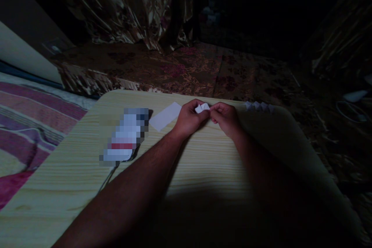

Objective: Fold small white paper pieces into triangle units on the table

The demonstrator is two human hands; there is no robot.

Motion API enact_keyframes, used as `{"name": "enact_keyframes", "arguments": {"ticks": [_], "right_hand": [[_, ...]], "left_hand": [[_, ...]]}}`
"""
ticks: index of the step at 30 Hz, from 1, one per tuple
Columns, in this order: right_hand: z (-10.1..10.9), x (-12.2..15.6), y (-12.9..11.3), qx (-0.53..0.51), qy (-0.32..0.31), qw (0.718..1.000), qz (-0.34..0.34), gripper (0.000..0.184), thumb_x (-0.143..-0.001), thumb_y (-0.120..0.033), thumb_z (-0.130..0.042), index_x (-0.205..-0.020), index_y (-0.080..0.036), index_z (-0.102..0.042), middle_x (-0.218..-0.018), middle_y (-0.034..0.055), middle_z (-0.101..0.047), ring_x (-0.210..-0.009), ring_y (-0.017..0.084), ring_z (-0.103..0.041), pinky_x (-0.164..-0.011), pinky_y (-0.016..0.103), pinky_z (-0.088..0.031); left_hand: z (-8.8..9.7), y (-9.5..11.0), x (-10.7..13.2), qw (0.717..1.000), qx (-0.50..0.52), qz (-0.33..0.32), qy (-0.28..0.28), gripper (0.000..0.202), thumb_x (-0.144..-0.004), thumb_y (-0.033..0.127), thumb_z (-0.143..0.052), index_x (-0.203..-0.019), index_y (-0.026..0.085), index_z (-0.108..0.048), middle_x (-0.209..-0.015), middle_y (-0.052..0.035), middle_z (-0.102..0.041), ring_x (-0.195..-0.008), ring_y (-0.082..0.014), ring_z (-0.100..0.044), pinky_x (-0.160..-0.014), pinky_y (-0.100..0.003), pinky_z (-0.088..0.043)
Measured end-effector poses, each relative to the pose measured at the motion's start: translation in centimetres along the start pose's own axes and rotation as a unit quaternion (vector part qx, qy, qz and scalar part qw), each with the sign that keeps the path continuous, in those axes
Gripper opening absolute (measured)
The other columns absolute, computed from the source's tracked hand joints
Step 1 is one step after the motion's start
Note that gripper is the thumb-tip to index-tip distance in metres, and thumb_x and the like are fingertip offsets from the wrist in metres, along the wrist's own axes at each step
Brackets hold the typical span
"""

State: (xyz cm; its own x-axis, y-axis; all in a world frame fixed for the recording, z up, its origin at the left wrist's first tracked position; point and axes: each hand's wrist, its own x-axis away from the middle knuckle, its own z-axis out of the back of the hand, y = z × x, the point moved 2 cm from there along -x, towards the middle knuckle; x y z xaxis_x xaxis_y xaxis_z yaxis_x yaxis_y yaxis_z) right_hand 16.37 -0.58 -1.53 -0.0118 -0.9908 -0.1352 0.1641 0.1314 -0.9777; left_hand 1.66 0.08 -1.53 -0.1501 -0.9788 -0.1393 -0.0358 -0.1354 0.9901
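A small folded piece of white paper (202,107) is held between my two hands over the far part of the wooden table (209,166). My left hand (188,119) grips its left side, with the thumb along the lower edge. At its right side my right hand (225,117) pinches the paper's edge between thumb and fingers. A flat white sheet of paper (166,116) lies just left of my left hand. To the right of my right hand, several small folded paper pieces (259,107) stand in a row near the far edge.
A phone-like device (124,133), blurred out, lies on the left of the table with a cable (106,180) running from it. Left of the table is a striped bedcover (26,120). Beyond the far edge are a patterned cloth-covered surface (174,66) and curtains (139,4).
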Motion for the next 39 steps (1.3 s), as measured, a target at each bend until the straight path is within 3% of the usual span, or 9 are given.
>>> {"name": "enact_keyframes", "arguments": {"ticks": [9,13,22,27,33,35,39], "right_hand": [[0.01,0.18,-0.33,-0.042,-0.030,0.998,0.020,0.019,-0.072,-0.029,-0.068,-0.085,-0.015,-0.066,-0.056,-0.0035,-0.057,-0.048,0.008,-0.047,-0.047,0.022,-0.036],[-0.08,0.08,-0.24,-0.075,-0.052,0.995,0.028,0.026,-0.069,-0.025,-0.070,-0.093,-0.015,-0.066,-0.070,-0.0007,-0.064,-0.054,0.008,-0.052,-0.049,0.022,-0.040],[0.07,-0.06,-0.03,-0.096,-0.037,0.995,0.019,0.022,-0.070,-0.025,-0.067,-0.090,-0.017,-0.065,-0.071,0.0002,-0.066,-0.058,0.011,-0.060,-0.048,0.022,-0.046],[0.35,-0.37,0.15,-0.114,0.029,0.993,0.007,0.005,-0.073,-0.022,-0.056,-0.076,-0.019,-0.058,-0.055,-0.0050,-0.056,-0.042,0.007,-0.047,-0.039,0.019,-0.035],[0.28,-0.26,-0.05,-0.102,0.039,0.994,0.002,0.027,-0.083,-0.042,-0.055,-0.073,-0.018,-0.057,-0.053,-0.0036,-0.053,-0.040,0.007,-0.043,-0.036,0.020,-0.031],[0.18,-0.09,-0.21,-0.077,0.024,0.997,0.013,0.029,-0.080,-0.044,-0.062,-0.073,-0.017,-0.056,-0.055,-0.0031,-0.054,-0.043,0.007,-0.046,-0.039,0.019,-0.034],[-0.12,0.08,-0.28,-0.073,-0.009,0.997,0.021,0.030,-0.067,-0.031,-0.076,-0.084,-0.020,-0.054,-0.066,-0.0033,-0.061,-0.052,0.009,-0.055,-0.042,0.019,-0.040]], "left_hand": [[0.22,-0.14,-0.39,0.999,0.017,-0.035,-0.008,0.032,-0.063,0.017,-0.070,-0.095,0.016,-0.064,-0.078,0.0006,-0.063,-0.061,-0.0091,-0.051,-0.058,-0.021,-0.040],[0.14,0.10,-0.30,0.999,0.047,-0.023,-0.005,0.032,-0.063,0.015,-0.069,-0.094,0.017,-0.062,-0.074,0.0024,-0.062,-0.055,-0.0078,-0.048,-0.054,-0.021,-0.037],[0.27,-0.03,-0.23,0.995,0.093,0.025,0.021,0.019,-0.065,0.020,-0.070,-0.081,0.016,-0.061,-0.062,0.0026,-0.060,-0.050,-0.0087,-0.051,-0.050,-0.021,-0.038],[0.44,-0.09,-0.43,0.993,0.106,0.040,0.039,0.020,-0.063,0.019,-0.071,-0.080,0.016,-0.060,-0.059,0.0036,-0.058,-0.047,-0.0072,-0.048,-0.047,-0.020,-0.036],[0.54,-0.24,-0.48,0.994,0.096,0.027,0.053,0.022,-0.062,0.017,-0.071,-0.081,0.017,-0.058,-0.060,0.0040,-0.058,-0.046,-0.0072,-0.048,-0.047,-0.020,-0.037],[0.54,-0.27,-0.48,0.993,0.107,0.017,0.053,0.023,-0.063,0.016,-0.070,-0.081,0.018,-0.057,-0.060,0.0048,-0.057,-0.045,-0.0071,-0.047,-0.045,-0.020,-0.037],[0.44,-0.06,-0.46,0.990,0.139,-0.006,0.029,0.025,-0.064,0.015,-0.070,-0.086,0.019,-0.058,-0.056,0.0066,-0.053,-0.043,-0.0074,-0.044,-0.043,-0.020,-0.035]]}}
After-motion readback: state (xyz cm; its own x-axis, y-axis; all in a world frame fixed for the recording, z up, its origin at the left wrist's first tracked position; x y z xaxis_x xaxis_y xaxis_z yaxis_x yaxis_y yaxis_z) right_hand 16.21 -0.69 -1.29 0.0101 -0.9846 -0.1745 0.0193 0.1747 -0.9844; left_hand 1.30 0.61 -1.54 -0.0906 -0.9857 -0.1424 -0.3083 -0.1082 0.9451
